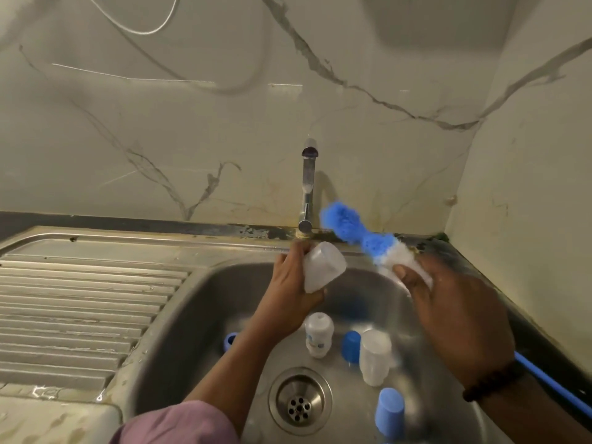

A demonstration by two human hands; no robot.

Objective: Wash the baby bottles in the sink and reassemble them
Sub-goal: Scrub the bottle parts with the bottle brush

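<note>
My left hand [293, 283] holds a clear baby bottle [322, 267] over the steel sink [198, 302], tilted with its open end up and to the right. My right hand [448, 302] grips a bottle brush [358, 235] by its white bristle part; the blue sponge head points up and left, beside the tap [307, 187]. The blue handle [557, 384] runs back past my wrist. In the basin lie two more clear bottles [318, 334] [374, 357], two blue caps [350, 346] [389, 413] and a blue ring [230, 341].
The drain [299, 400] sits at the basin's front middle. A ribbed steel draining board [80, 315] stretches to the left. Marble-patterned wall tiles [192, 139] rise behind and on the right. No water is seen running from the tap.
</note>
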